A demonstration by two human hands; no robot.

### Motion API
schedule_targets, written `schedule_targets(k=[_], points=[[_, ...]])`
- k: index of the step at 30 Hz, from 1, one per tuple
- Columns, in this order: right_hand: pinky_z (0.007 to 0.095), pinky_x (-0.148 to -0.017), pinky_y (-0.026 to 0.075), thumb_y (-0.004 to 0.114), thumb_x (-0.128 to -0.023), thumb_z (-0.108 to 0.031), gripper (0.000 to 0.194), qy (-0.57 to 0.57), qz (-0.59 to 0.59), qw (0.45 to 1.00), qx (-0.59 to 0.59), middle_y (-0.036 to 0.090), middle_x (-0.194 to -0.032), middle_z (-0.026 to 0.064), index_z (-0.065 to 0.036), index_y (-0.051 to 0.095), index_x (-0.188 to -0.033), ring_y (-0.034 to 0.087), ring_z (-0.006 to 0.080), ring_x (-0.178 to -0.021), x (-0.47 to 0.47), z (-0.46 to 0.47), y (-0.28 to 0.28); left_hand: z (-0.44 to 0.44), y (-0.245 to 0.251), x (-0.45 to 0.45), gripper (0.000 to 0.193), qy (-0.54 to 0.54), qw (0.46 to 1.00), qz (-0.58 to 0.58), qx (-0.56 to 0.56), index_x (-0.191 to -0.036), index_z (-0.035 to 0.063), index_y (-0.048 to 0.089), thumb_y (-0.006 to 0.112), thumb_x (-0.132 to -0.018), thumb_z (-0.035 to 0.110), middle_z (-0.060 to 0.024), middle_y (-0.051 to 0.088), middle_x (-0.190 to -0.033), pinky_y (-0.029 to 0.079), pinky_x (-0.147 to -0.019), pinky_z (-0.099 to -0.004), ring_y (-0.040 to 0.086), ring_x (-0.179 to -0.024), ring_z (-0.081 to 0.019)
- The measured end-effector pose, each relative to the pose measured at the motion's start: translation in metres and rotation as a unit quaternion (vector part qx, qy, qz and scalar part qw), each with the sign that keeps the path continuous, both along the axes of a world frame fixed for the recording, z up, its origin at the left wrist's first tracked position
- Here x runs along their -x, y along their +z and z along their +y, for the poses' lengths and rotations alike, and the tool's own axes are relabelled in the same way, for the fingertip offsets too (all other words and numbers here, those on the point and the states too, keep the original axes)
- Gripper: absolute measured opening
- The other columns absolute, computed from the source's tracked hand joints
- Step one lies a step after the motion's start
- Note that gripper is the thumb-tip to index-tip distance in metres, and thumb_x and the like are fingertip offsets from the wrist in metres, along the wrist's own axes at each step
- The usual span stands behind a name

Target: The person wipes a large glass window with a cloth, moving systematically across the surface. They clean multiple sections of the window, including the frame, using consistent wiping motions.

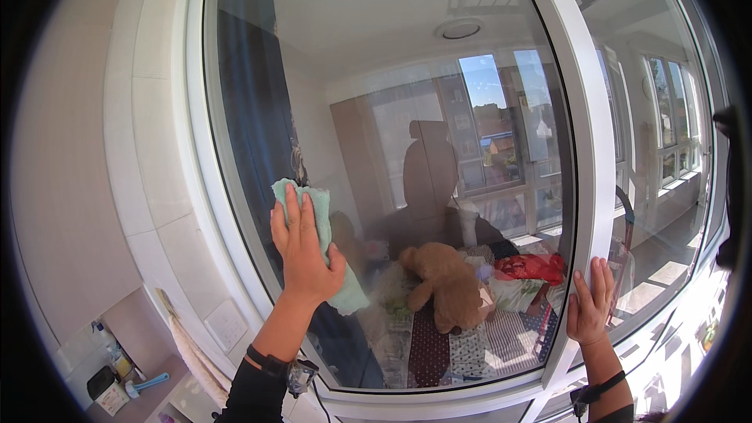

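My left hand (308,255) presses a folded, pale green cloth (346,288) flat against the left part of a large window pane (364,158), in front of a dark blue curtain (252,94) seen through the glass. The cloth's lower end hangs out past the palm. My right hand (592,302) rests with its fingers up on the white window frame (587,188), right of the pane, and no object shows in it. Both wrists wear black straps with small devices.
Behind the glass lie a brown teddy bear (449,285) and a red cloth (531,268) on patterned bedding. At lower left are a white wall switch plate (226,321), a hanging towel (197,352), and a shelf with a blue-handled brush (147,383), bottles and a black-lidded container (107,390).
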State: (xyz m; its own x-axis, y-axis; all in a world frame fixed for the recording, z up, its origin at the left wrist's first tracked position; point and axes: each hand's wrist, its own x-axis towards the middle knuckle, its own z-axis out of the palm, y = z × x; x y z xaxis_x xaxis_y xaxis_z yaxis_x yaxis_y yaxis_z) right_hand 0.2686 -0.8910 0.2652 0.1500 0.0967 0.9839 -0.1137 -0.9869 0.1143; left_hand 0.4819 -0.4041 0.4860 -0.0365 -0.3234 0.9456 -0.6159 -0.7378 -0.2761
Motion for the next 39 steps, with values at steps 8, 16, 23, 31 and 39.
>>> schedule_targets(k=[8, 16, 23, 31, 39], points=[[0.0670, -0.133, 0.029, 0.061, -0.099, -0.005, 0.049, -0.022, 0.008, 1.000, -0.004, 0.048, -0.169, 0.0327, -0.001, 0.070, -0.147, 0.042, 0.0551, -0.159, 0.000, 0.000, -0.004, -0.007, -0.003, -0.005, 0.089, -0.040, 0.999, -0.018, 0.031, -0.164, -0.0116, 0.041, 0.073, -0.086, 0.017, -0.0345, 0.029, -0.180, 0.015, -0.136, -0.0660, 0.028, -0.164, -0.0561], [0.0674, -0.133, 0.029, 0.060, -0.099, -0.004, 0.047, 0.014, -0.010, 1.000, -0.004, 0.048, -0.170, 0.0342, -0.001, 0.070, -0.144, 0.042, 0.0565, -0.160, -0.002, -0.001, -0.006, -0.011, -0.001, -0.008, 0.089, -0.039, 0.998, -0.025, 0.047, -0.165, -0.0028, 0.044, 0.074, -0.084, 0.019, -0.0310, 0.031, -0.180, 0.017, -0.135, -0.0671, 0.030, -0.163, -0.0542], [0.0663, -0.133, 0.031, 0.061, -0.097, -0.001, 0.047, 0.016, -0.014, 1.000, -0.004, 0.048, -0.170, 0.0340, -0.001, 0.072, -0.143, 0.043, 0.0562, -0.160, -0.004, -0.001, -0.004, -0.011, -0.002, -0.013, 0.088, -0.014, 0.998, -0.031, 0.050, -0.165, 0.0005, 0.047, 0.073, -0.083, 0.019, -0.0301, 0.032, -0.179, 0.017, -0.134, -0.0692, 0.029, -0.162, -0.0571], [0.0626, -0.132, 0.034, 0.066, -0.097, -0.004, 0.046, 0.017, -0.022, 1.000, -0.012, 0.052, -0.168, 0.0308, -0.004, 0.076, -0.141, 0.047, 0.0518, -0.159, -0.002, 0.001, -0.002, -0.024, -0.019, -0.011, 0.058, 0.058, 0.982, -0.172, 0.061, -0.146, -0.0088, 0.070, 0.052, -0.104, 0.027, -0.0213, 0.057, -0.168, 0.020, -0.134, -0.0581, 0.037, -0.158, -0.0411], [0.0603, -0.131, 0.037, 0.070, -0.094, -0.003, 0.045, 0.028, -0.035, 0.999, -0.017, 0.057, -0.165, 0.0287, -0.005, 0.079, -0.138, 0.051, 0.0481, -0.157, -0.002, 0.007, 0.004, -0.059, -0.042, -0.003, 0.059, 0.100, 0.974, -0.199, 0.050, -0.145, -0.0042, 0.073, 0.044, -0.110, 0.033, -0.0191, 0.056, -0.165, 0.016, -0.134, -0.0566, 0.034, -0.157, -0.0371]])
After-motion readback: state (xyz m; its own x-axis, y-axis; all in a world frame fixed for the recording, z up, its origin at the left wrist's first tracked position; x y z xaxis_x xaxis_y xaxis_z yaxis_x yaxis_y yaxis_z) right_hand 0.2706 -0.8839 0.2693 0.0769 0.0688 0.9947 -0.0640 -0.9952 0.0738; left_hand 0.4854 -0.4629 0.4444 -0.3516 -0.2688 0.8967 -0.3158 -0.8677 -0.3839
